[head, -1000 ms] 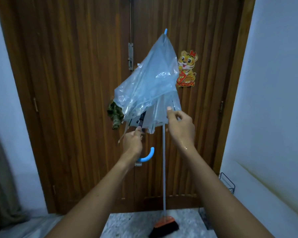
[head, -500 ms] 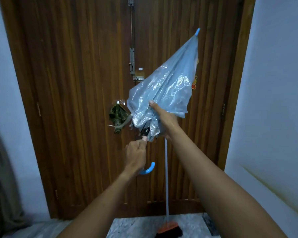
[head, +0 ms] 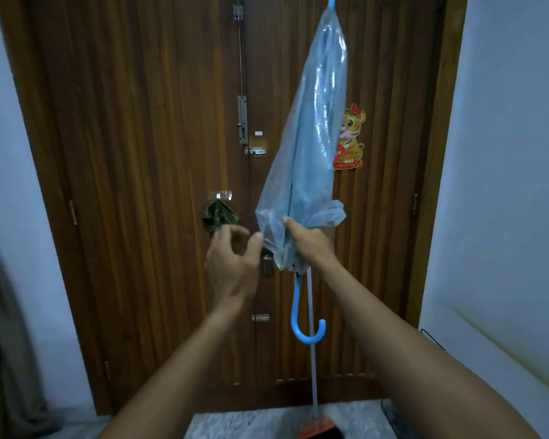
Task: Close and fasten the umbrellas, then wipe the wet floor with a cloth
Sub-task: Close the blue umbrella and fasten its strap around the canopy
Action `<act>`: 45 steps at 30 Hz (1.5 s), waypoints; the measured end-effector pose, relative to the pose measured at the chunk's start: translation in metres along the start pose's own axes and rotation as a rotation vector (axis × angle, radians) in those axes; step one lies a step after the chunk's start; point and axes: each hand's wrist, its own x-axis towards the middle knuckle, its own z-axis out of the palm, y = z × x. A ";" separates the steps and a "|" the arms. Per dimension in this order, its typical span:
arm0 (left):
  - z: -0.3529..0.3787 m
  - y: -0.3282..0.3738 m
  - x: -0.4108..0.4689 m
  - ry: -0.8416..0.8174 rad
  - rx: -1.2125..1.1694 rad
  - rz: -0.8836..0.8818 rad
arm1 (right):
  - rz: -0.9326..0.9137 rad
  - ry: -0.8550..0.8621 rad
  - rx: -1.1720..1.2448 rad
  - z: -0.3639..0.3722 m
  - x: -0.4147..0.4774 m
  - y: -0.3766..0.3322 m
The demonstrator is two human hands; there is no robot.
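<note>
The right hand (head: 308, 245) gripped the blue umbrella (head: 311, 147) round its gathered canopy, tip up before the door (head: 140, 185), while the left hand (head: 232, 267) hovered just beside, loosely spread and empty; fastening seemed in hand, next needing the folds wound tight and tied.

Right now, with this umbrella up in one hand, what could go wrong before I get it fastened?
Only the right hand grips the umbrella, low on its bunched cover. The left hand holds nothing, so the loose folds may spread again before it is fastened. The hooked handle hangs right beside the stick of the broom standing against the door, so a swing could snag it and tip it over.
</note>
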 end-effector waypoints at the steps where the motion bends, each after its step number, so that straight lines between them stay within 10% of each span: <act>1: 0.002 0.012 0.012 -0.061 -0.112 -0.089 | -0.029 -0.016 -0.037 0.005 -0.006 0.004; 5: 0.013 0.049 0.053 -0.297 -0.565 -0.419 | -0.217 0.014 -0.106 0.026 -0.028 0.033; 13: -0.002 0.016 0.068 0.005 -0.618 -0.524 | -0.532 -0.276 -0.940 0.009 -0.038 0.050; 20: -0.012 0.003 0.071 -0.051 -0.615 -0.514 | -0.675 0.312 -0.488 0.013 -0.040 -0.001; 26: -0.005 0.020 0.052 -0.384 -0.700 -0.531 | -0.436 -0.147 -0.687 0.026 -0.026 -0.023; 30: -0.007 0.023 0.052 -0.523 -0.780 -0.452 | -0.536 -0.032 -0.623 0.031 -0.030 -0.011; 35: -0.010 0.011 0.042 -0.459 0.167 -0.246 | -0.648 0.156 -0.911 0.012 -0.008 0.000; 40: -0.020 0.022 0.033 -0.120 0.871 0.595 | -0.768 0.041 -1.149 -0.008 0.007 -0.008; 45: -0.008 -0.001 0.055 -0.494 1.104 0.430 | -0.863 -0.223 -1.166 -0.007 0.013 -0.029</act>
